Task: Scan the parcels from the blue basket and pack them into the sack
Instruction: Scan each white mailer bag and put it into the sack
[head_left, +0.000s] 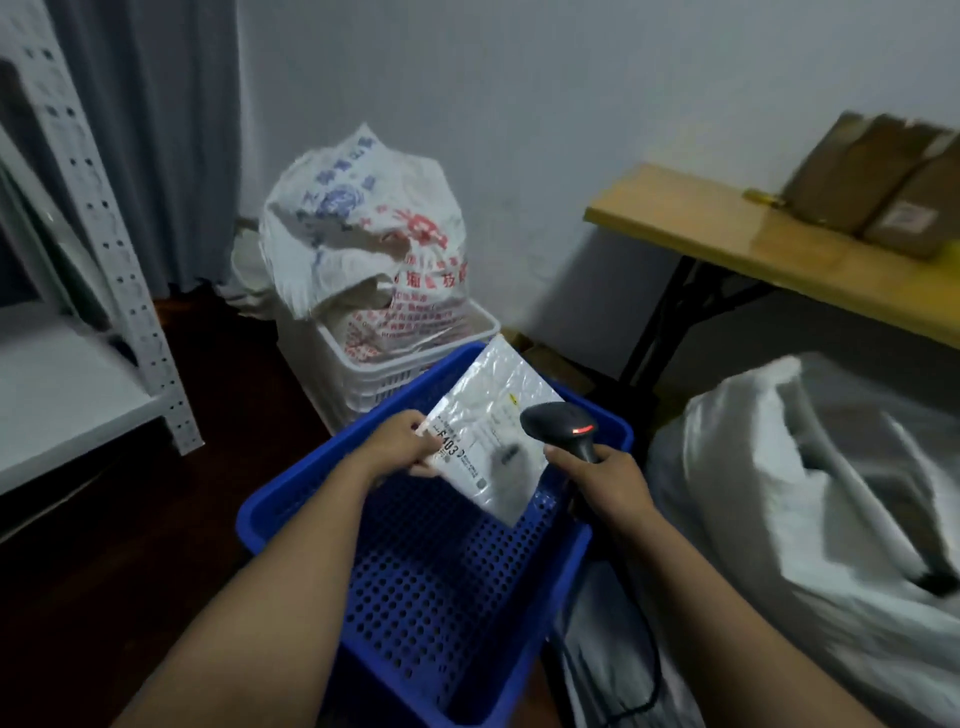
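Yellow table (701, 223) stands against wall (571, 104) near blue basket (291, 486).

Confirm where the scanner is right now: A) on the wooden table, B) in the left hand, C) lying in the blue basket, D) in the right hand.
D: the right hand grips the scanner by its handle, aimed at the parcel, which the left hand pinches above the blue basket.

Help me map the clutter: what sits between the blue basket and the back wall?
In the head view, a white crate holding a printed bag stands between the blue basket and the wall.
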